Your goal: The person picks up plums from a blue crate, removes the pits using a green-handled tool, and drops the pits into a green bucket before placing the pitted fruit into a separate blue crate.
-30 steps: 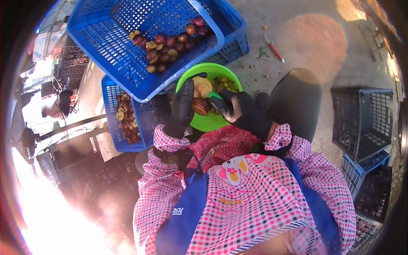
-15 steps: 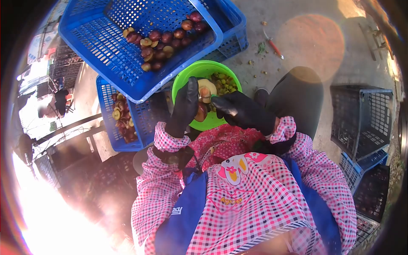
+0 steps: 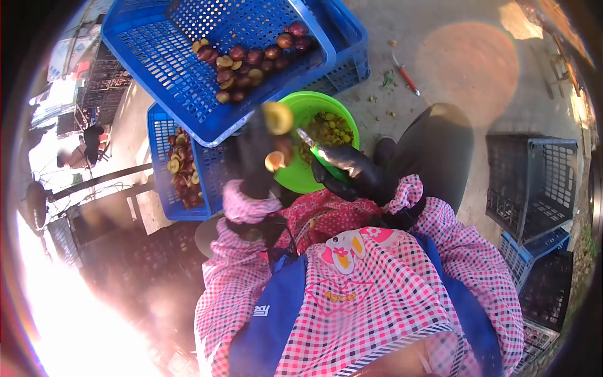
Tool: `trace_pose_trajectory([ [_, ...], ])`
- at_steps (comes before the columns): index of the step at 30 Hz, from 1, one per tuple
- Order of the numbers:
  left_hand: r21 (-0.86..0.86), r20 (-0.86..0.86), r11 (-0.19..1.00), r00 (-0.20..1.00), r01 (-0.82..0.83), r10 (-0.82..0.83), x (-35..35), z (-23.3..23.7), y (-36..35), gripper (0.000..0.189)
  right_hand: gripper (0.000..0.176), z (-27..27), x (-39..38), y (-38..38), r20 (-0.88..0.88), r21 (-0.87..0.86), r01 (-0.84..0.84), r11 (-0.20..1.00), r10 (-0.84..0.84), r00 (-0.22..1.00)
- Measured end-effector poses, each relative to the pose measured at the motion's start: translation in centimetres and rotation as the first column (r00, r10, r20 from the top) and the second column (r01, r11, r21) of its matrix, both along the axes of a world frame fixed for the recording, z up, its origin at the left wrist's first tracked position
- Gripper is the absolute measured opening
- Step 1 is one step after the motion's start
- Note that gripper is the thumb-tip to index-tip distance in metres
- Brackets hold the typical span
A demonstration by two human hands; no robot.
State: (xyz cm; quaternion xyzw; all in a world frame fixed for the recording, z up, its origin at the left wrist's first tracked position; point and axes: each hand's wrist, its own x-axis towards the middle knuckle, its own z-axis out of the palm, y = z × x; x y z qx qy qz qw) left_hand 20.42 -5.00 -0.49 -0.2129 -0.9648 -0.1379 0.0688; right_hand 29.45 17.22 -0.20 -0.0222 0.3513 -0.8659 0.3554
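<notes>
My left hand (image 3: 251, 154), in a black glove and smeared by motion, is at the left rim of a bright green bucket (image 3: 352, 113). In it are pieces of cut plum: a yellow cut face (image 3: 277, 118) shows at the top and an orange-centred piece (image 3: 274, 161) lower down. My right hand (image 3: 361, 169), also gloved in black, is closed around a small knife (image 3: 328, 160) with a green handle. Its short blade points up and left over the bucket. Yellow-green bits (image 3: 333, 130) lie inside the bucket.
A tilted blue crate (image 3: 151, 56) with whole and cut plums stands above the bucket. Another blue crate (image 3: 173, 213) of cut plums sits at left. A red-handled tool (image 3: 407, 78) lies on the floor. Black crates (image 3: 512, 182) stand at right.
My left hand has moved left with the plum pieces, away from the knife. The knife in my right hand now shows clearly. The view has shifted slightly.
</notes>
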Motion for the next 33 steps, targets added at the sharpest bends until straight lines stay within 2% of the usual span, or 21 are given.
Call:
trace_pose_trajectory([
  [1, 0.151, 0.313, 0.917, 0.897, -0.37, 0.311, -0.3, 4.4, 0.4, 0.04, 0.05, -0.4, 0.0, -0.1, -0.003, 0.001, 0.001, 1.0, -0.001, 1.0],
  [2, 0.669, 0.44, 0.538, 0.857, -0.513, 0.27, -0.2, 5.1, -1.9, 0.034, 0.05, -1.0, 0.0, -0.3, -0.027, 0.052, 0.036, 0.998, -0.034, 0.999],
  [3, 0.296, -0.202, 0.947, 0.961, -0.126, 0.191, -2.2, 3.5, -9.3, 0.034, 0.05, -1.4, 0.0, -0.4, -0.051, 0.099, 0.073, 0.992, -0.068, 0.996],
  [5, 0.343, -0.145, 0.82, 0.837, -0.458, 0.528, -4.7, 7.3, -14.1, 0.042, 0.049, -1.4, 0.0, -0.2, -0.014, 0.122, 0.081, 0.989, -0.079, 0.997],
  [6, 0.021, -0.264, 0.877, 0.843, -0.481, 0.469, -5.1, 10.0, -15.5, 0.044, 0.049, -1.3, -0.2, -0.2, -0.034, 0.148, 0.082, 0.986, -0.077, 0.996],
  [7, -0.302, -0.356, 0.823, 0.858, -0.482, 0.371, -5.8, 12.4, -15.6, 0.046, 0.048, -1.3, -0.4, -0.3, -0.053, 0.173, 0.085, 0.981, -0.077, 0.996],
  [9, -0.293, -0.53, 0.891, 0.835, -0.347, 0.151, -9.5, 13.7, -12.7, 0.044, 0.047, -1.2, -0.6, -0.7, -0.041, 0.211, 0.083, 0.974, -0.076, 0.996],
  [10, -0.132, -0.311, 0.968, 0.937, -0.211, 0.162, -11.8, 14.1, -9.0, 0.048, 0.045, -1.3, -0.9, -0.8, -0.036, 0.252, 0.078, 0.964, -0.072, 0.997],
  [11, -0.084, -0.195, 0.968, 0.957, -0.236, 0.216, -15.3, 11.5, -8.1, 0.056, 0.045, -1.2, -1.1, -0.7, -0.034, 0.255, 0.075, 0.964, -0.069, 0.997],
  [12, -0.045, 0.01, 0.976, 0.977, -0.211, 0.211, -17.3, 10.0, -4.9, 0.057, 0.044, -1.0, -1.5, -0.5, -0.005, 0.259, 0.023, 0.966, -0.022, 1.0],
  [14, -0.316, 0.066, 0.944, 0.995, 0.09, -0.073, -22.0, 5.1, -0.2, 0.038, 0.043, -0.4, -2.1, -0.1, 0.021, 0.265, -0.014, 0.964, 0.009, 1.0],
  [16, -0.034, 0.412, 0.962, 0.881, 0.269, -0.232, -23.8, 1.7, 3.4, 0.031, 0.043, 0.2, -2.3, 0.3, -0.084, 0.334, 0.075, 0.94, -0.05, 0.995],
  [19, -0.115, 0.529, 0.947, 0.826, 0.299, -0.196, -28.1, -4.4, 4.9, 0.028, 0.041, 0.6, -2.7, 0.9, 0.042, 0.265, 0.099, 0.959, -0.114, 0.993],
  [20, -0.453, 0.476, 0.801, 0.866, 0.391, -0.153, -28.9, -5.3, 5.6, 0.026, 0.04, 0.6, -2.9, 1.1, 0.069, 0.245, 0.098, 0.965, -0.118, 0.991],
  [21, -0.521, 0.461, 0.769, 0.88, 0.372, -0.114, -29.3, -5.9, 5.5, 0.027, 0.04, 0.8, -3.2, 1.2, 0.071, 0.249, 0.101, 0.963, -0.122, 0.99],
  [24, -0.357, 0.46, 0.892, 0.884, 0.277, -0.09, -30.0, -6.2, 4.0, 0.029, 0.033, 0.8, -3.7, 1.3, 0.189, 0.288, 0.07, 0.955, -0.129, 0.974],
  [26, -0.054, 0.489, 0.984, 0.864, 0.169, -0.122, -30.5, -5.9, 2.3, 0.031, 0.039, 0.2, -3.3, 1.1, 0.029, 0.319, 0.133, 0.938, -0.15, 0.988],
  [28, 0.281, 0.543, 0.959, 0.818, 0.035, -0.189, -30.8, -5.2, 1.4, 0.032, 0.038, 0.2, -3.2, 0.8, 0.03, 0.299, 0.144, 0.943, -0.161, 0.987],
  [29, 0.368, 0.556, 0.93, 0.805, -0.013, -0.208, -30.2, -4.7, 0.7, 0.033, 0.038, 0.4, -3.0, 0.6, 0.037, 0.29, 0.15, 0.945, -0.168, 0.985],
  [31, 0.343, 0.573, 0.938, 0.803, -0.05, -0.167, -28.7, -3.4, -0.1, 0.035, 0.038, 1.1, -3.0, 0.3, 0.034, 0.333, 0.125, 0.935, -0.144, 0.989],
  [33, 0.129, 0.553, 0.99, 0.825, 0.054, -0.117, -27.4, -1.9, -0.1, 0.036, 0.038, 1.6, -2.5, -0.2, 0.022, 0.377, 0.109, 0.92, -0.127, 0.992],
])
